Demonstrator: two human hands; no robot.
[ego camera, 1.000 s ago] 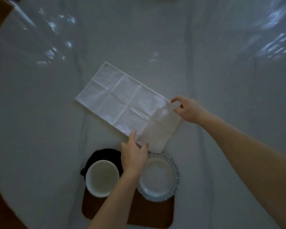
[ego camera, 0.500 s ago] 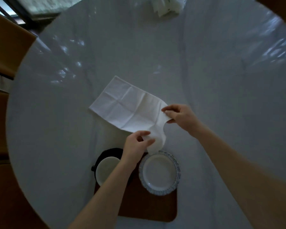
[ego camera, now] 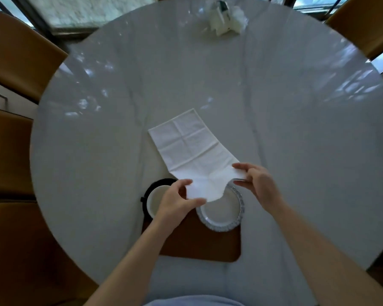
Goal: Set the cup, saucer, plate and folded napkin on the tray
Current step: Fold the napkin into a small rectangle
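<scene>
Both hands are on the napkin [ego camera: 192, 149] here. The left hand [ego camera: 177, 203] pinches its near corner between thumb and fingers, and the right hand [ego camera: 258, 184] pinches the opposite near corner, so each grip is closed on the cloth. The near end is lifted and curls between the two hands, drooping over the far rim of the plate [ego camera: 221, 212], while the far end lies flat on the round white bench [ego camera: 296, 129] (crease lines show across it).

Down below, the brown tray [ego camera: 199, 246] sits at the near edge of the bench. The plate, white with a patterned rim, rests on its right part. The cup [ego camera: 156, 200], white inside, stands on the dark saucer [ego camera: 158, 184] at the tray's far left corner, partly hidden by the left hand.

At the far side of the bench there's a crumpled white bundle [ego camera: 227, 19]. Tan chairs [ego camera: 16, 56] ring the bench.
</scene>
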